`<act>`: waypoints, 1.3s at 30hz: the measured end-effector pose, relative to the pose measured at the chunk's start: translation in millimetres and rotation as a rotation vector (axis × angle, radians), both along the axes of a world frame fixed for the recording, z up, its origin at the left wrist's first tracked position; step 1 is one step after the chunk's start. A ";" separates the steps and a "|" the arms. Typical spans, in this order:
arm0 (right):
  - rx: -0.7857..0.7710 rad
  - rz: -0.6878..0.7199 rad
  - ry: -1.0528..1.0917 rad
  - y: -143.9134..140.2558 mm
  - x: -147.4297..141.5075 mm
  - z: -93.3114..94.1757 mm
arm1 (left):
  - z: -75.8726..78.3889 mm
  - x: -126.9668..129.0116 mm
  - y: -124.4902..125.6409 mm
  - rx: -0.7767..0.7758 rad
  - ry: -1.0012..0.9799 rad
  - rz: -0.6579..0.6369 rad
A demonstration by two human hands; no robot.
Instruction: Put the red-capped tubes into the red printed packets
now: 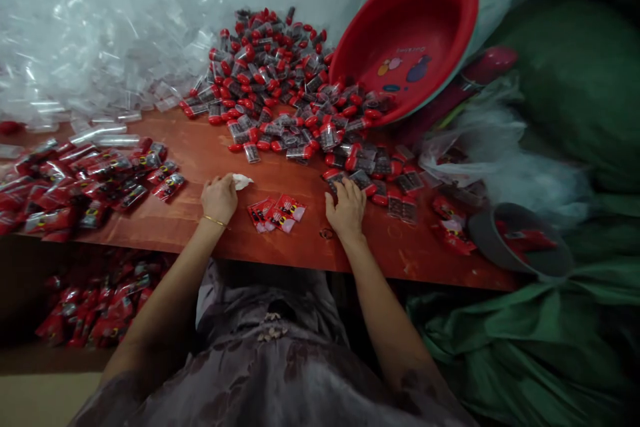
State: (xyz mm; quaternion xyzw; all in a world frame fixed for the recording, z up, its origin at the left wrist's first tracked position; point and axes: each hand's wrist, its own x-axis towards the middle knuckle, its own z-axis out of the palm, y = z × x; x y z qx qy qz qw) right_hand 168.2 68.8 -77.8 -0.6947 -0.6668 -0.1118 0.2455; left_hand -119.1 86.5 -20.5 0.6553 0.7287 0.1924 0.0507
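My left hand (220,200) is closed on a small crumpled white piece (243,181), which could be tissue or thin plastic. Fingers apart, my right hand (347,208) reaches over the near edge of the pile of clear containers with red caps (273,70). Its fingertips are at a red-capped container (363,181); whether they grip it I cannot tell. Between my hands, several red printed cards (277,212) lie overlapping on the table. Dark contents show inside the clear containers.
The reddish-brown table (295,247) carries wrapped red packets (100,180) at left and clear plastic tubes (110,137) behind them. A red basin (410,20) leans at the back. A grey bowl (520,253) stands right, near green cloth (525,340). More packets (105,300) lie below.
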 end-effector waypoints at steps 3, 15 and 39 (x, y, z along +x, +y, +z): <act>-0.005 0.002 0.002 0.4 0.1 0.8 | 10.3 27.2 -7.1 0.169 0.027 -0.072; -0.024 0.005 0.083 0.4 -1.0 5.3 | -22.8 74.8 -31.8 0.009 -0.040 -0.565; 0.063 0.187 0.829 -52.4 -82.8 43.1 | 18.0 103.2 -61.0 -0.318 -1.722 0.021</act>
